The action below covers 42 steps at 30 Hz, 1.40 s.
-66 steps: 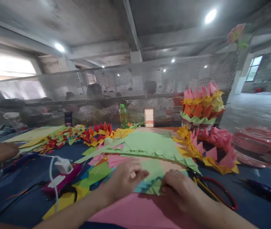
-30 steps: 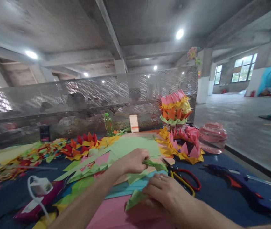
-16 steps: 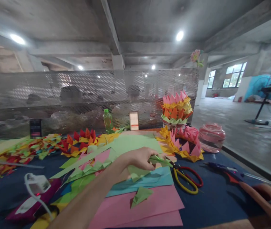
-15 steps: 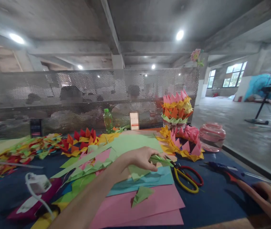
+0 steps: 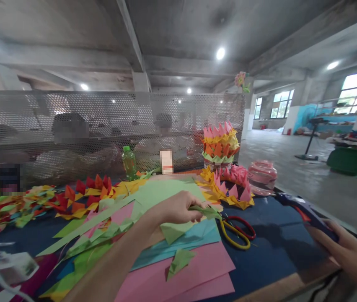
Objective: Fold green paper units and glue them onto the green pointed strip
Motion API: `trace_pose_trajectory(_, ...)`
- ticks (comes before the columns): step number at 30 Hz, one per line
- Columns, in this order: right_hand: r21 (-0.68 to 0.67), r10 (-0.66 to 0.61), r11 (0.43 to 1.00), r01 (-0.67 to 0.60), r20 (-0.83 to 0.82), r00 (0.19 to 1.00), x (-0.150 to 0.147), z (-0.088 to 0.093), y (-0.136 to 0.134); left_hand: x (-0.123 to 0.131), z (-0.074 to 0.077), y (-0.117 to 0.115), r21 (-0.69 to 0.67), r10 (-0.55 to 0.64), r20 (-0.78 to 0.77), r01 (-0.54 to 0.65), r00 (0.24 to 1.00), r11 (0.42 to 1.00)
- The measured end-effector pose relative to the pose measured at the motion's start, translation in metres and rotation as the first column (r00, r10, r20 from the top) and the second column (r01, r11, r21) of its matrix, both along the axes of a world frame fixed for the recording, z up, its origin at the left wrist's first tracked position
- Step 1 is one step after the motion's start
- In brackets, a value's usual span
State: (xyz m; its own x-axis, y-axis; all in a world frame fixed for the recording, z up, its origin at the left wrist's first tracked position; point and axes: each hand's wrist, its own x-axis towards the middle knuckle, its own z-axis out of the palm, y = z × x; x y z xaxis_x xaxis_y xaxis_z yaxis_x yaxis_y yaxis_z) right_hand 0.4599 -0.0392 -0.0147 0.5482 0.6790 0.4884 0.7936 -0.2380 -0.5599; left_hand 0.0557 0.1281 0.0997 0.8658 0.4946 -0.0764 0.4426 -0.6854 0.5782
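Note:
My left hand (image 5: 183,208) pinches a folded green paper piece (image 5: 208,212) above the paper sheets. Just right of that piece lie scissors (image 5: 235,239) with one red and one yellow handle. On the right, my right hand (image 5: 338,243) is wrapped round a dark blue glue gun (image 5: 304,209) with a red trigger, its nozzle pointing left. Below my left hand, another folded green piece (image 5: 180,262) rests on pink sheets (image 5: 206,264). Blue sheets (image 5: 194,241) and a large light green sheet (image 5: 166,188) lie under and behind that hand.
Folded-paper rings (image 5: 235,188) and a tiered paper stack (image 5: 220,147) stand at the back right, beside a pink jar (image 5: 262,178). A green bottle (image 5: 129,163) stands near the mesh panel (image 5: 103,100). A white plug (image 5: 16,266) with cable sits front left.
The view has turned to the right. My right hand has lifted the glue gun off the table. My left hand still pinches the green piece.

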Motion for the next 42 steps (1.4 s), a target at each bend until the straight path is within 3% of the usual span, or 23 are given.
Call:
trace_pose_trajectory(2, 0.013, 0.088, 0.996, -0.087, -0.192, 0.977, -0.021, 0.011, -0.007, 0.001, 0.002, -0.001, 0.001, 0.009, -0.014, -0.009, 1.0, 1.0)
trace_pose_trajectory(5, 0.198, 0.169, 0.977, -0.083, -0.467, 0.868, -0.051, 0.029, -0.012, 0.003, 0.004, -0.004, -0.029, 0.005, -0.006, -0.006, 1.0, 1.0)
trace_pose_trajectory(9, 0.402, 0.396, 0.909, -0.109, -0.756, 0.522, -0.073, 0.041, -0.011, 0.005, 0.002, -0.007, -0.117, -0.025, 0.027, 0.028, 0.999, 0.993)
trace_pose_trajectory(12, 0.402, 0.424, 0.905, -0.135, -0.835, 0.352, -0.08, 0.041, -0.009, 0.005, 0.001, -0.006, -0.131, -0.022, 0.057, 0.03, 0.998, 0.991)
trace_pose_trajectory(14, 0.394, 0.412, 0.911, -0.123, -0.866, 0.281, -0.086, 0.04, -0.008, 0.003, 0.002, -0.005, -0.107, -0.013, 0.075, 0.021, 0.997, 0.994)
trace_pose_trajectory(19, 0.469, 0.516, 0.843, -0.263, -0.844, 0.15, -0.109, 0.043, -0.007, 0.001, 0.005, -0.004, -0.049, -0.011, 0.101, 0.016, 0.995, 0.999)
trace_pose_trajectory(22, 0.491, 0.552, 0.818, -0.299, -0.817, 0.167, -0.116, 0.044, -0.003, 0.0, 0.006, -0.005, -0.07, -0.011, 0.104, 0.018, 0.995, 0.997)
trace_pose_trajectory(30, 0.408, 0.523, 0.831, -0.379, -0.805, 0.281, -0.115, 0.028, 0.008, 0.003, 0.006, -0.007, -0.141, 0.0, 0.15, 0.021, 0.989, 0.99)
trace_pose_trajectory(36, 0.244, 0.53, 0.836, -0.492, -0.595, 0.604, -0.126, 0.029, 0.0, 0.008, 0.007, -0.011, -0.139, 0.027, 0.22, 0.004, 0.975, 0.99)
trace_pose_trajectory(38, 0.238, 0.552, 0.822, -0.517, -0.554, 0.623, -0.131, 0.028, -0.001, 0.009, 0.008, -0.013, -0.124, 0.031, 0.236, -0.002, 0.971, 0.992)
trace_pose_trajectory(42, 0.237, 0.509, 0.856, -0.46, -0.543, 0.668, -0.143, 0.023, -0.002, 0.011, 0.008, -0.015, -0.112, 0.029, 0.239, -0.002, 0.971, 0.994)
